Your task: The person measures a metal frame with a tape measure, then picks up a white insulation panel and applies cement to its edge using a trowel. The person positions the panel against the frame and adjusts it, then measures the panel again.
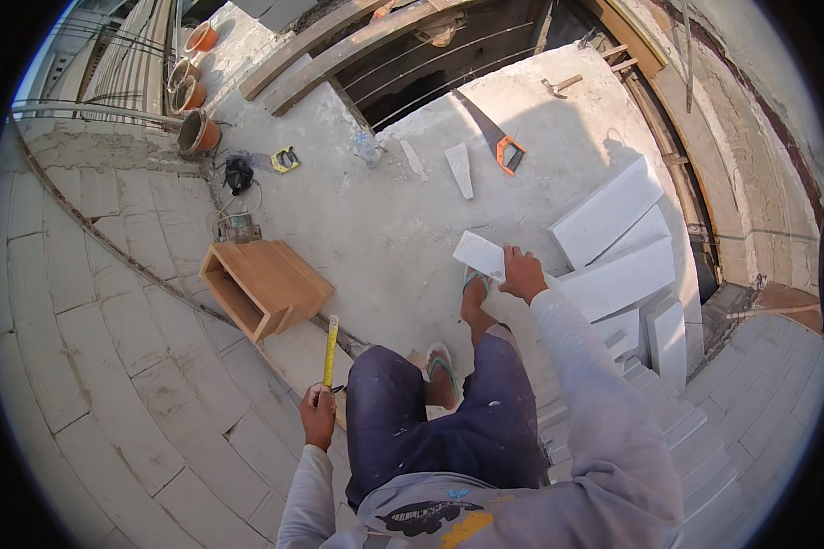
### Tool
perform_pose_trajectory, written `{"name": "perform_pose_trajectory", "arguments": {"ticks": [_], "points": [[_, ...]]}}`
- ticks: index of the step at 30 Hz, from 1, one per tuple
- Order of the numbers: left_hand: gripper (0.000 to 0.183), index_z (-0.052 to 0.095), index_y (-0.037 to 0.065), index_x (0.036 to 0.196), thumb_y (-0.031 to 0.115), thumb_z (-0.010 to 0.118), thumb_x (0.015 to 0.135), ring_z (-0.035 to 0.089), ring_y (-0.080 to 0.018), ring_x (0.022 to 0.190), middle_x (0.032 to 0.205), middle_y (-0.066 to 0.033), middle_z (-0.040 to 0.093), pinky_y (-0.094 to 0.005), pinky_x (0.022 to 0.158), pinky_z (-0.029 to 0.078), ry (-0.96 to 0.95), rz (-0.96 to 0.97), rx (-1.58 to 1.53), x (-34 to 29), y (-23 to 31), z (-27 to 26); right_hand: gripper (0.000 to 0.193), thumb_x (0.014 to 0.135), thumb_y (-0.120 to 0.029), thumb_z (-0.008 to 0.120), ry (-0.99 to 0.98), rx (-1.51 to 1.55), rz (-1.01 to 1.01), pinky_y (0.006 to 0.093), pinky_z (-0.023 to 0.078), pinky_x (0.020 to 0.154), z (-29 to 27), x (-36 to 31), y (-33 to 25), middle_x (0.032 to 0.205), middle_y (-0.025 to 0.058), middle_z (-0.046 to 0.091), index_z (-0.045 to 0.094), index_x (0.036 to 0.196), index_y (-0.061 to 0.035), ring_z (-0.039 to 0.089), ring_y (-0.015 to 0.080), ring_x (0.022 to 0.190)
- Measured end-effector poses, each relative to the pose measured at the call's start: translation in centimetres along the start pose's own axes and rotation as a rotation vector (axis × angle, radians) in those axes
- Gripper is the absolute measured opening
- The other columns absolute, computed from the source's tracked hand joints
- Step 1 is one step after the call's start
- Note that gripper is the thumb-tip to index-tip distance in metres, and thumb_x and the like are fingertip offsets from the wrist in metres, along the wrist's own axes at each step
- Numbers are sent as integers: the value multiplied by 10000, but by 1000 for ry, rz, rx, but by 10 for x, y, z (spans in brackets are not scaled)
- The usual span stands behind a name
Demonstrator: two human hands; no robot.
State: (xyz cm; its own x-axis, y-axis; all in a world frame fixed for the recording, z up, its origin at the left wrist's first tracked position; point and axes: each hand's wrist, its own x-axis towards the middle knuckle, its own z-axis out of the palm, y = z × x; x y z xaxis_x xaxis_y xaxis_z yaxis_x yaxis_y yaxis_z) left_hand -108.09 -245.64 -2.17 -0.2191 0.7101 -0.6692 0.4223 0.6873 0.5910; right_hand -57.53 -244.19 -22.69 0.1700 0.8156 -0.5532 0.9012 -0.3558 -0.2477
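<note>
Right hand [523, 274] closed tight on a flat white block [480, 255], long side pointing to ten o'clock. Left hand [318, 414] wrapped around a yellow tape measure [330, 350], sticking up to twelve. White block stack [618, 252] near, at three o'clock.

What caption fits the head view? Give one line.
Left hand grips yellow tape measure; right hand holds white block piece.

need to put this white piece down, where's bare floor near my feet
Bare concrete lies between the wooden box, the white offcut and your front foot. To the right, the stacked white blocks crowd the floor.
</note>
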Motion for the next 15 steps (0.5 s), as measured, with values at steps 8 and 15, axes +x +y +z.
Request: {"name": "perform_pose_trajectory", "arguments": {"ticks": [8, 15], "points": [[191, 665, 8, 1039, 178, 580, 1018, 567, -104, 661, 775, -23, 613, -277, 613, 453, -71, 138, 197, 174, 19, 100, 923, 627, -405, 902, -500, -23, -384, 462, 532, 962, 22, 283, -55, 1251, 192, 675, 514, 1385, -49, 659, 372, 1150], [214, 716, 49, 1035, 230, 636, 954, 626, -276, 804, 940, -119, 661, -377, 733, 495, -215, 357, 408, 357, -69, 129, 897, 711, -382, 832, -721, -1, -568, 439, 460, 1069, 86, 409, -123, 1369, 200, 619, 475, 1476, -77, 582, 373, 1270]]}}
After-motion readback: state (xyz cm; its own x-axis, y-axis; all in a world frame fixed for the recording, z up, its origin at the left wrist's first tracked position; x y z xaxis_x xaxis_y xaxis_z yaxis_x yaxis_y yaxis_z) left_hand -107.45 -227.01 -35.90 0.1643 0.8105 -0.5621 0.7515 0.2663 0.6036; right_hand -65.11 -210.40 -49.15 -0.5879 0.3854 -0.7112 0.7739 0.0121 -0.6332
